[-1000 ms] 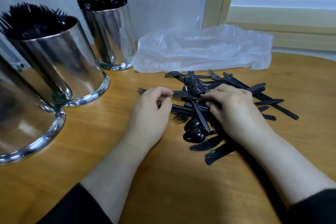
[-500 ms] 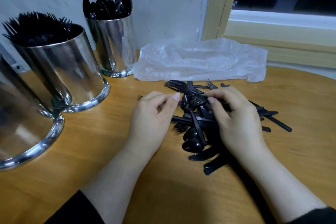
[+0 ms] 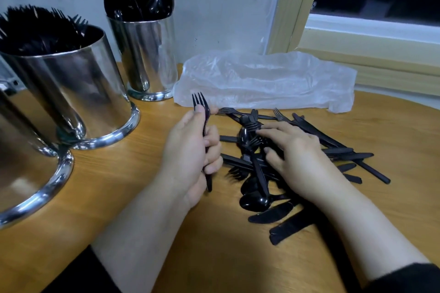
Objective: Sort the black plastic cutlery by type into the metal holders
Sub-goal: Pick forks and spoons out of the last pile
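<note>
A heap of black plastic cutlery (image 3: 309, 135), with forks, spoons and knives mixed, lies on the wooden table. My left hand (image 3: 190, 154) grips a black fork (image 3: 201, 107) by its handle, tines up, just left of the heap. My right hand (image 3: 295, 157) rests on the heap with its fingertips touching a fork there. Three metal holders stand at the left: one with forks (image 3: 71, 93), one with spoons (image 3: 147, 54) behind it, and a third (image 3: 26, 169) cut off by the frame's left edge, its contents hidden.
A crumpled clear plastic bag (image 3: 266, 81) lies behind the heap against the wall. A wooden window frame (image 3: 371, 54) runs along the back right. The table (image 3: 214, 257) shows bare wood in front of my arms.
My left hand has taken one fork out of the heap and turned it upright. My right hand has slid slightly across the heap. The view has shifted down.
</note>
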Demonstrator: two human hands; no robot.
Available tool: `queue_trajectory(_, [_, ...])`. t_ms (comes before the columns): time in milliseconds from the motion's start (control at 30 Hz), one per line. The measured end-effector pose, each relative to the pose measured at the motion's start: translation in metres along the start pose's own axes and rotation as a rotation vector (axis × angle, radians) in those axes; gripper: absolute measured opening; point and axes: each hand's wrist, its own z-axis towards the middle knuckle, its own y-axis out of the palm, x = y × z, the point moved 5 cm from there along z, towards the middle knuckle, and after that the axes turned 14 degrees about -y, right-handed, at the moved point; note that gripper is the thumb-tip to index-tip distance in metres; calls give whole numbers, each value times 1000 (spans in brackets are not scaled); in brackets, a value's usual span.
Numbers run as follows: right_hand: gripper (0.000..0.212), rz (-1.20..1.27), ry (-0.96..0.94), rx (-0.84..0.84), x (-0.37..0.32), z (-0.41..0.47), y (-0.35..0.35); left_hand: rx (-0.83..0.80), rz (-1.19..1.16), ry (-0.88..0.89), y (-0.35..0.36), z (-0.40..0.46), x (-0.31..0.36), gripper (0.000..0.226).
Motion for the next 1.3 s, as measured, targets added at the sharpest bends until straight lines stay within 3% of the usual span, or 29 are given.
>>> queue_trajectory(133, [28, -17, -32, 133, 4, -1, 0, -39, -87, -115, 2, 3, -7, 23])
queue_trajectory(333, [20, -43, -91, 255, 6, -3, -2, -11, 113, 30, -2, 0, 0, 26])
queue_trajectory(467, [17, -52, -125, 567, -5, -7, -31, 1, 147, 42, 2, -2, 0, 24])
queue_trajectory(600, [14, 90, -167, 871, -23, -22, -59, 20, 304, 208, 10, -9, 6, 24])
queue_trajectory(700, [8, 254, -141, 970, -31, -28, -64, 5, 373, 313, 13, -12, 10, 21])
queue_trajectory(800, [17, 511, -28, 1024, -35, -27, -60, -46, 514, 373, 20, -19, 10, 23])
queue_trajectory(933, [19, 554, 22, 896, -41, -19, -48, -163, 696, 347, 32, -26, 0, 34])
queue_trajectory(1000, [15, 500, 43, 767, -31, -11, -42, -84, 677, 286, 25, -18, -2, 33])
queue_trajectory(1100, [33, 181, 87, 368, -8, 4, -25, 80, 512, 211, 8, -8, 2, 23])
queue_trajectory(1200, [51, -15, 113, -5, -1, 10, -3, 118, 449, 228, 3, -5, 4, 32])
queue_trajectory(1300, [42, -19, 129, -15, -1, 8, 2, 122, 385, 210, 2, -5, 3, 41])
